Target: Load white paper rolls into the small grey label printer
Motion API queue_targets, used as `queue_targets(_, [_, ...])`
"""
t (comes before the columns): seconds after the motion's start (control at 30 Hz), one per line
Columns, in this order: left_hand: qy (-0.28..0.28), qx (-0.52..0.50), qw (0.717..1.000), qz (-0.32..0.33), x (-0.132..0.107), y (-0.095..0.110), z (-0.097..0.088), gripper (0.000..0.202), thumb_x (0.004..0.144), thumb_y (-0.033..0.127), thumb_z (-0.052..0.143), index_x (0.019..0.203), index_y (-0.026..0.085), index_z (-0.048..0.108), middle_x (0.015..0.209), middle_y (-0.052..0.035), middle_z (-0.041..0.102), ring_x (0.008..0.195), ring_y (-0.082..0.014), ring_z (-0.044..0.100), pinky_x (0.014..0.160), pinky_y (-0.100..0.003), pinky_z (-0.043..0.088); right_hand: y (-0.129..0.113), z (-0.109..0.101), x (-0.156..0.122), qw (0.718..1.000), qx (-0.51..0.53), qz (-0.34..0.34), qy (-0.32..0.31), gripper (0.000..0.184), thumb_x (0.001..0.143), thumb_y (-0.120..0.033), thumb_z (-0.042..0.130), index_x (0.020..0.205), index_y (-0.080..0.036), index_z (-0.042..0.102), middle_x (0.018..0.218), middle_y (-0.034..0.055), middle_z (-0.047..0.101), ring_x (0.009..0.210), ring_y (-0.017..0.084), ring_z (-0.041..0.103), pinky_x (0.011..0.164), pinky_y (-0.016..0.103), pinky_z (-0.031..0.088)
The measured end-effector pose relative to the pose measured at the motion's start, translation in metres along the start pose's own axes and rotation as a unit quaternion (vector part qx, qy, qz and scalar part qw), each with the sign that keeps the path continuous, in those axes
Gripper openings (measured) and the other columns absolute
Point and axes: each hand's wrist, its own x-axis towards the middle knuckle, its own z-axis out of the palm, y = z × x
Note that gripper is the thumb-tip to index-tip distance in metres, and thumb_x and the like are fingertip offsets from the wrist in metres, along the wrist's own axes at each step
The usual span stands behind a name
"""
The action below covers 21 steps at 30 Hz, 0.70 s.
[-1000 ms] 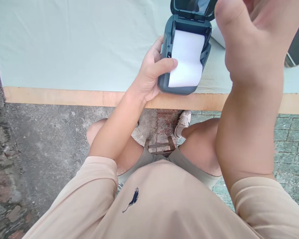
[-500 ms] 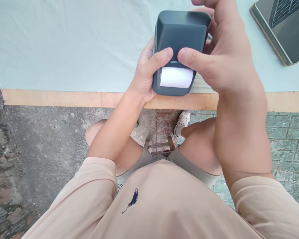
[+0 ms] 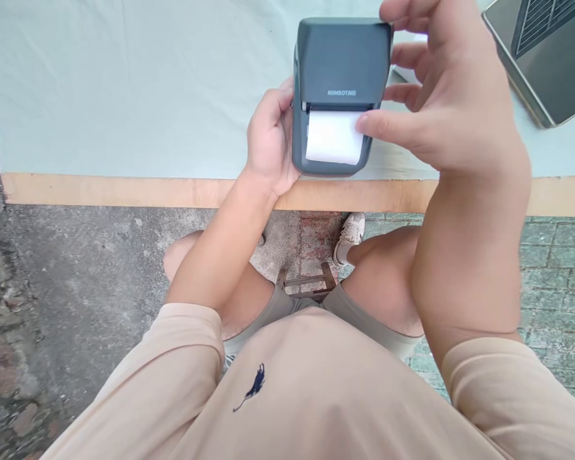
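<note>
A dark grey label printer (image 3: 341, 70) rests near the front edge of the table (image 3: 124, 191), its lid closed. A strip of white paper (image 3: 333, 137) sticks out of its slot toward me. My left hand (image 3: 268, 137) grips the printer's left side. My right hand (image 3: 441, 108) hovers at the printer's right side with the fingers apart, and its thumb tip touches the right edge of the paper.
A pale cloth (image 3: 124, 83) covers the tabletop, leaving a wooden edge bare. A dark flat device with a metal rim (image 3: 546, 57) lies at the far right. Below the table are my knees, a small wooden stool (image 3: 306, 284) and paved ground.
The open lid was shut over the paper roll. Both thumbs then came off the lid; my right fingers spread and its thumb moved down to the paper.
</note>
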Motion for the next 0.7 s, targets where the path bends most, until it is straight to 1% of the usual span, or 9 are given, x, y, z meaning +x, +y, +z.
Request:
queue_targets(0.07, [-0.003,-0.008,1.000,0.000,0.000,0.001,-0.001,0.025,0.061,0.040,0.056,0.080,0.025,0.056,0.068,-0.0034,0.056,0.118,-0.0254,0.042,0.087,-0.032,0.050,0.002,0.000,0.003,0.997,-0.037,-0.022,0.059,0.050,0.061,-0.031,0.064,0.106,-0.028,0.045,0.109,-0.0078,0.045,0.101,0.007,0.046,0.068,0.017,0.047])
queue_targets(0.13, [0.008,-0.020,1.000,0.007,0.000,0.002,-0.002,0.029,0.061,0.045,0.055,0.084,0.027,0.057,0.068,-0.0033,0.057,0.120,-0.0245,0.041,0.086,-0.030,0.049,0.005,0.002,0.008,0.978,-0.064,-0.057,0.190,0.030,0.072,-0.043,0.050,0.094,-0.023,0.052,0.088,-0.0048,0.050,0.086,0.004,0.051,0.067,0.018,0.045])
queue_targets(0.2, [0.043,-0.018,0.999,0.005,-0.001,0.003,-0.003,0.035,0.059,0.052,0.055,0.082,0.026,0.056,0.069,-0.0038,0.057,0.123,-0.0248,0.038,0.087,-0.030,0.049,0.005,0.003,0.012,0.954,-0.074,-0.085,0.277,0.037,0.080,-0.049,0.032,0.079,-0.020,0.055,0.069,-0.0021,0.045,0.068,0.001,0.050,0.065,0.020,0.043])
queue_targets(0.23, [0.062,-0.010,0.998,0.000,-0.002,0.003,-0.003,0.039,0.056,0.057,0.056,0.079,0.025,0.056,0.069,-0.0042,0.057,0.124,-0.0250,0.036,0.088,-0.030,0.049,0.003,0.004,0.013,0.955,-0.086,-0.096,0.266,0.041,0.083,-0.047,0.028,0.076,-0.019,0.056,0.065,-0.0016,0.044,0.065,0.001,0.049,0.066,0.021,0.043])
queue_targets(0.33, [0.084,0.024,0.996,-0.006,-0.007,0.002,-0.002,0.047,0.051,0.064,0.058,0.072,0.022,0.053,0.071,-0.0043,0.057,0.128,-0.0253,0.032,0.091,-0.031,0.048,-0.006,0.004,0.010,0.969,-0.189,-0.109,0.117,0.028,0.083,-0.035,0.036,0.082,-0.022,0.060,0.074,-0.0037,0.053,0.073,0.004,0.051,0.072,0.024,0.046])
queue_targets(0.4, [0.072,0.038,0.997,-0.002,-0.010,0.001,-0.001,0.047,0.055,0.064,0.055,0.071,0.020,0.052,0.074,-0.0035,0.056,0.129,-0.0263,0.030,0.092,-0.034,0.048,-0.013,0.003,0.008,0.956,-0.283,-0.075,0.029,0.021,0.079,-0.028,0.042,0.091,-0.028,0.059,0.085,-0.0075,0.057,0.082,0.008,0.052,0.084,0.032,0.046])
queue_targets(0.5, [0.037,0.048,0.998,0.003,-0.014,0.000,0.002,0.047,0.057,0.061,0.055,0.072,0.017,0.052,0.080,-0.0033,0.056,0.126,-0.0293,0.033,0.089,-0.034,0.049,-0.023,0.002,0.008,0.927,-0.370,0.010,-0.058,0.027,0.075,-0.030,0.047,0.100,-0.035,0.052,0.094,-0.0082,0.056,0.092,0.016,0.051,0.092,0.045,0.041])
queue_targets(0.6, [-0.033,0.049,0.998,0.031,-0.016,0.002,0.006,0.042,0.062,0.055,0.054,0.078,0.016,0.054,0.087,-0.0019,0.057,0.120,-0.0285,0.042,0.085,-0.031,0.051,-0.031,0.003,0.011,0.919,-0.381,0.055,-0.087,0.031,0.072,-0.029,0.049,0.102,-0.035,0.051,0.096,-0.0050,0.055,0.097,0.022,0.050,0.093,0.051,0.040])
queue_targets(0.7, [-0.141,0.048,0.983,0.104,-0.016,0.004,0.010,0.023,0.078,0.033,0.041,0.088,0.016,0.054,0.087,0.0030,0.056,0.116,-0.0224,0.048,0.084,-0.028,0.049,-0.033,0.002,0.011,0.928,-0.365,0.034,-0.064,0.036,0.068,-0.021,0.050,0.101,-0.034,0.053,0.097,-0.0072,0.055,0.101,0.020,0.049,0.096,0.046,0.039])
